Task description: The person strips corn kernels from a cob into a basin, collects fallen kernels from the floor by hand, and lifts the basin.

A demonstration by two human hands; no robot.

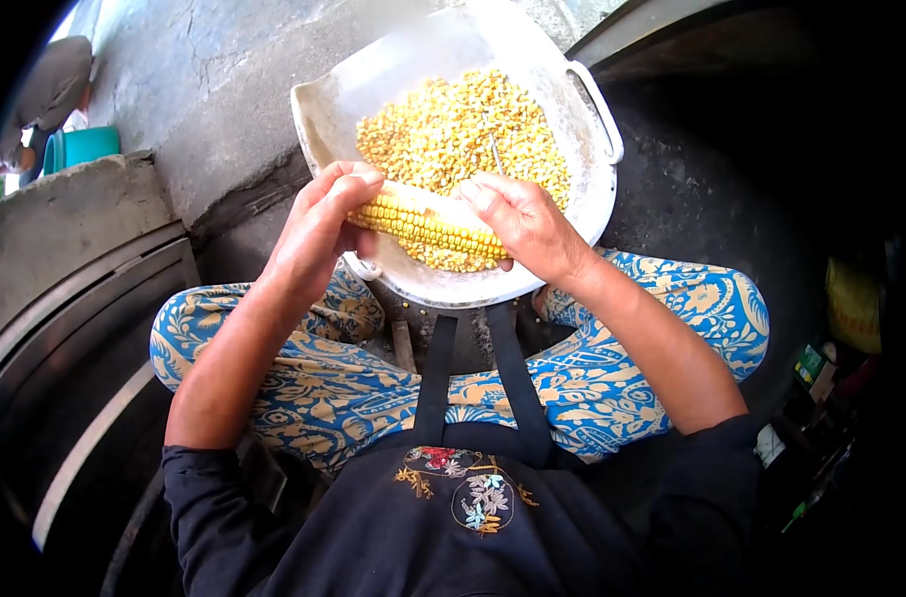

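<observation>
An ear of corn (428, 221), partly stripped along its upper side, is held level between both my hands. My left hand (324, 214) grips its left end, thumb on top. Around the right end my right hand (528, 221) is closed, its thumb pressing on the upper side; some of its fingers are hidden behind the cob. Directly beneath is a white plastic tub (334, 109) with a handle at its right side. Loose yellow corn kernels (463, 124) are heaped inside it, and a thin, light-coloured object (496, 154) sticks up among them.
My legs in blue patterned trousers (363, 398) lie folded on both sides of the tub. A concrete ledge (75, 214) stands at left, with a teal bucket (83, 147) and another person (55, 85) beyond. Dark clutter (821, 383) lies at far right.
</observation>
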